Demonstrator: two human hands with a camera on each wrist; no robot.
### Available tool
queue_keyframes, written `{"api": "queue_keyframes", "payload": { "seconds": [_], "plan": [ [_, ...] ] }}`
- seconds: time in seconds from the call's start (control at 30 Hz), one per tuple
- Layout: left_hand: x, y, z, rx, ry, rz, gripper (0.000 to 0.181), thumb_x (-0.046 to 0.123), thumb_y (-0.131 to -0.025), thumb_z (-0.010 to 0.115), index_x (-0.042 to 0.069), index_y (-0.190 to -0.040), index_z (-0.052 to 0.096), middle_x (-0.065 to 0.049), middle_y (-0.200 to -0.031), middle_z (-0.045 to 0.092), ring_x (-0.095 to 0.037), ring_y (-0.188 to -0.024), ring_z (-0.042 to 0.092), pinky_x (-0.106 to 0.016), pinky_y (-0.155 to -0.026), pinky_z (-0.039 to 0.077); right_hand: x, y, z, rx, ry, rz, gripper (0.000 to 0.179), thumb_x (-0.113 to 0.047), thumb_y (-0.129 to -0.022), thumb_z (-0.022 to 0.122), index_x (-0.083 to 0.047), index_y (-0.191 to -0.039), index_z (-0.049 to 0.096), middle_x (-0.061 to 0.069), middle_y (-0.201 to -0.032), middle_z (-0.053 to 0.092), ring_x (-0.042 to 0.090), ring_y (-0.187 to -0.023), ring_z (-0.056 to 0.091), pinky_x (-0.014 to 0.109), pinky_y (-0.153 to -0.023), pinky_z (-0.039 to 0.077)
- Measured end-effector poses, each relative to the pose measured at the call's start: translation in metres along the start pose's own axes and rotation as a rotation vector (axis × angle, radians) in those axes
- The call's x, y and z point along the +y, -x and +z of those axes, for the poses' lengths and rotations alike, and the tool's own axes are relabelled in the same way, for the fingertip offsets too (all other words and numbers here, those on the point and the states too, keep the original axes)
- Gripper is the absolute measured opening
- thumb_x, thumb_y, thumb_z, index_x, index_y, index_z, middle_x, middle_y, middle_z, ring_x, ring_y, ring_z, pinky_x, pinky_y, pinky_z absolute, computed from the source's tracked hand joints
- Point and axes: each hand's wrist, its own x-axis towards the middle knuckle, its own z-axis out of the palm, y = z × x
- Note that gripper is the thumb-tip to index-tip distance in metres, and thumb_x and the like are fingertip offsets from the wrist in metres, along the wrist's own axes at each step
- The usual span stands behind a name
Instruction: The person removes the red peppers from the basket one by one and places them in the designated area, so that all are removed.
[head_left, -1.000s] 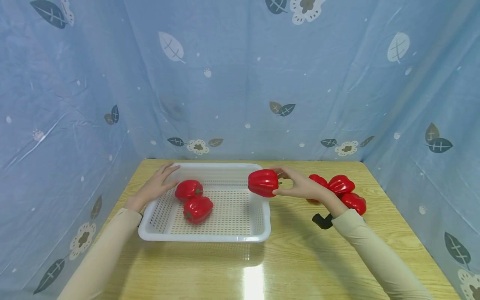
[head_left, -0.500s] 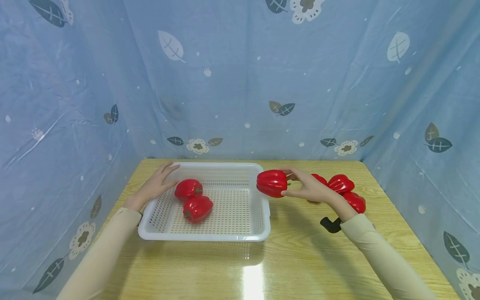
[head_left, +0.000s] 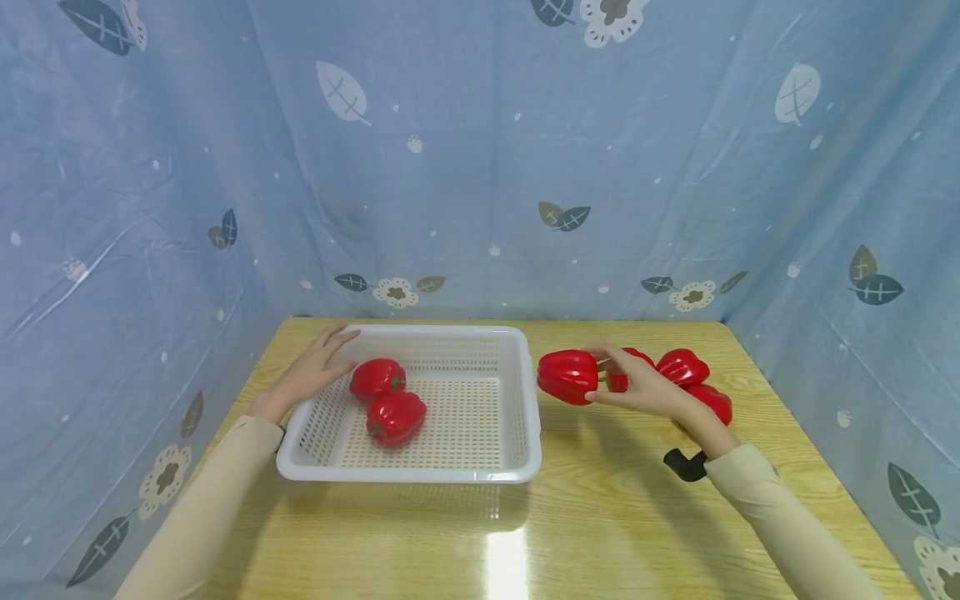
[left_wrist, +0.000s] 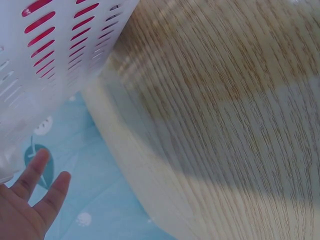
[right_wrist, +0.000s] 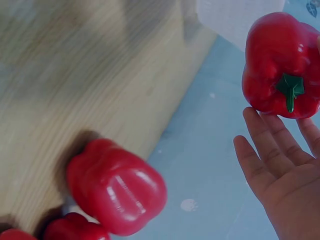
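My right hand holds a shiny red bell pepper above the table, just right of the white slotted basket. Fingers and thumb pinch the pepper at its stem end; its green stem shows in the right wrist view. My left hand is at the basket's left rim, fingers extended; in the left wrist view two straight fingers show beside the basket wall. Inside the basket lie two red bell peppers, one at the back and one in front, touching each other.
Several more bell peppers lie grouped on the wooden table at the right, one partly behind my right hand. A black strap piece hangs at the right wrist. Blue patterned curtains enclose the back and sides.
My right hand has moved right with the bell pepper, from over the basket's right rim to beyond it, and slightly lower. The left hand and basket have stayed in place.
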Motion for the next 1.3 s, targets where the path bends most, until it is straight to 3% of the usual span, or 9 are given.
{"api": "queue_keyframes", "payload": {
  "seconds": [0.17, 0.43, 0.7, 1.03, 1.3],
  "plan": [
    [-0.001, 0.000, 0.000, -0.001, -0.003, 0.005, 0.062, 0.041, -0.092, 0.053, 0.017, -0.144, 0.032, -0.019, -0.152, 0.016, -0.045, -0.136, 0.017, -0.069, -0.100, 0.023, 0.008, 0.011, -0.001, -0.008, -0.018, 0.024, 0.072, -0.038, -0.077, 0.074, -0.013, -0.135, 0.041, 0.004, -0.122, 0.056, 0.023, -0.108, 0.056, 0.050, -0.087, 0.048],
    [0.000, -0.001, 0.001, -0.004, 0.001, -0.001, 0.062, 0.042, -0.091, 0.054, 0.017, -0.144, 0.033, -0.019, -0.152, 0.016, -0.044, -0.136, 0.017, -0.069, -0.100, 0.023, 0.018, 0.028, -0.008, -0.004, -0.008, 0.090, 0.076, -0.042, -0.077, 0.073, -0.013, -0.137, 0.038, 0.008, -0.127, 0.054, 0.029, -0.115, 0.053, 0.047, -0.086, 0.050],
    [0.000, -0.001, 0.001, 0.002, -0.001, -0.005, 0.061, 0.040, -0.092, 0.054, 0.016, -0.144, 0.033, -0.019, -0.152, 0.016, -0.045, -0.136, 0.018, -0.069, -0.100, 0.023, 0.032, 0.047, -0.007, 0.008, -0.025, 0.141, 0.072, -0.042, -0.076, 0.073, -0.017, -0.135, 0.040, 0.001, -0.123, 0.056, 0.022, -0.110, 0.056, 0.048, -0.086, 0.050],
    [0.001, -0.001, 0.000, 0.000, 0.001, -0.009, 0.060, 0.038, -0.093, 0.053, 0.016, -0.144, 0.033, -0.019, -0.152, 0.016, -0.045, -0.136, 0.018, -0.068, -0.101, 0.023, 0.050, 0.066, -0.005, 0.033, 0.060, 0.120, 0.069, -0.039, -0.078, 0.072, -0.009, -0.132, 0.042, 0.009, -0.122, 0.057, 0.029, -0.105, 0.059, 0.031, -0.077, 0.053],
    [0.001, -0.001, 0.000, -0.004, 0.010, -0.017, 0.061, 0.039, -0.092, 0.054, 0.016, -0.144, 0.032, -0.019, -0.152, 0.015, -0.045, -0.136, 0.017, -0.069, -0.100, 0.023, 0.055, 0.078, -0.005, 0.054, 0.106, 0.109, 0.066, -0.037, -0.077, 0.074, -0.011, -0.131, 0.044, 0.005, -0.119, 0.059, 0.025, -0.102, 0.060, 0.032, -0.073, 0.053]
  ]
}}
